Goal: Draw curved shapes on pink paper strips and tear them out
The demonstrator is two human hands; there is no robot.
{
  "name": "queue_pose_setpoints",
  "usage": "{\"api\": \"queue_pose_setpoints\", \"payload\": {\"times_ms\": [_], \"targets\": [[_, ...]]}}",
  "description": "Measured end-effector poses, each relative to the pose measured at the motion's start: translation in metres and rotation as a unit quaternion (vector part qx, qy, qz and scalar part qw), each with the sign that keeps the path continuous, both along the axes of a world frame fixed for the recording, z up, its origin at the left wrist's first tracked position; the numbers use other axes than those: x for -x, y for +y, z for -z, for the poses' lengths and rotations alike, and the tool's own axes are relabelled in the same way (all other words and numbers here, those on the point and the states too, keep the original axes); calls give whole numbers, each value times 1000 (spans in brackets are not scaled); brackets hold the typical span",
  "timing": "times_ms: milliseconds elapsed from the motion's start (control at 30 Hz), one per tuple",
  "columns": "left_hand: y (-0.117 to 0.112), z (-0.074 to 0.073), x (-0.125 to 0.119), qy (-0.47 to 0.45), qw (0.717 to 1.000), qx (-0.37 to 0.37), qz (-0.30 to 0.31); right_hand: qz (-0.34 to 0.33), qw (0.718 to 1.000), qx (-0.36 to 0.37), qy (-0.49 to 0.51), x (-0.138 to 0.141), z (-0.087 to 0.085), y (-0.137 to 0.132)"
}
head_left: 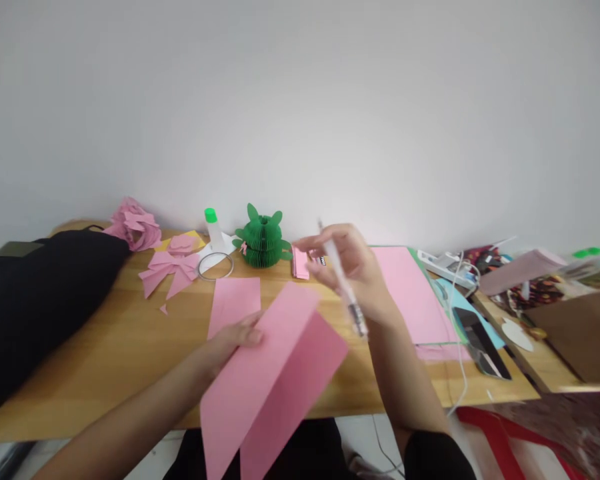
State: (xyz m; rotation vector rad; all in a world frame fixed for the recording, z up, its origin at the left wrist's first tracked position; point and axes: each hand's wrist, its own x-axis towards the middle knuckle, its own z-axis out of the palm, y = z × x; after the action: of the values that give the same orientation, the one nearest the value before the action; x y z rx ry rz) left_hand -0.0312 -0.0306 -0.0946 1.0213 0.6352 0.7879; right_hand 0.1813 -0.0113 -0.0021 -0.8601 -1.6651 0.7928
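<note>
My left hand (237, 340) is closed on a folded sheet of pink paper (260, 373), thumb on top, tilted over the table's front edge with its two halves spread apart. Raised to the right of it, my right hand (353, 267) grips a white pen (341, 273) between the fingers; the pen is slightly blurred. Another pink paper piece (235, 300) lies flat behind my left hand. Beyond it stands a green honeycomb-paper figure (263, 241) with leaf-like parts. A small stack of pink slips (300, 263) is partly hidden behind my right fingers.
On the wooden table (115, 347) are a black bag (50, 293), a pink paper flower (134, 225), a pink paper bow (170, 268), a glue bottle (213, 230) and a metal ring (216, 266). Right: large pink sheets (415, 293), a phone (481, 343), a power strip (447, 269) and a white cable (463, 373).
</note>
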Motion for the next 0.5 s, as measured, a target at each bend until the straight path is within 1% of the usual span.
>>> {"api": "queue_pose_setpoints", "payload": {"times_ms": [33,67,100,133,167,233,267,333,400,433,500], "targets": [[2,-7,0,-23,999,30,26,56,997,6,49,-3,1,1],[6,-16,-1,-40,997,53,31,112,989,14,93,-6,3,2],[9,-26,-2,-52,997,53,3,154,980,28,122,-8,5,3],[13,-36,-4,-51,997,33,-42,178,974,44,136,-9,6,2],[15,-45,-6,-42,996,16,-81,183,972,59,137,-9,7,0],[16,-62,-11,-18,989,-26,-146,161,977,68,122,-5,8,-6],[15,-68,-14,-3,984,-43,-172,156,979,57,118,-2,7,-10],[11,-77,-22,33,975,-69,-211,170,978,22,121,6,4,-19],[8,-82,-27,61,967,-102,-226,199,970,-21,135,14,0,-26],[8,-84,-28,64,965,-125,-223,216,965,-41,141,16,-1,-29],[12,-87,-27,46,964,-176,-196,240,958,-73,140,19,-3,-33]]}}
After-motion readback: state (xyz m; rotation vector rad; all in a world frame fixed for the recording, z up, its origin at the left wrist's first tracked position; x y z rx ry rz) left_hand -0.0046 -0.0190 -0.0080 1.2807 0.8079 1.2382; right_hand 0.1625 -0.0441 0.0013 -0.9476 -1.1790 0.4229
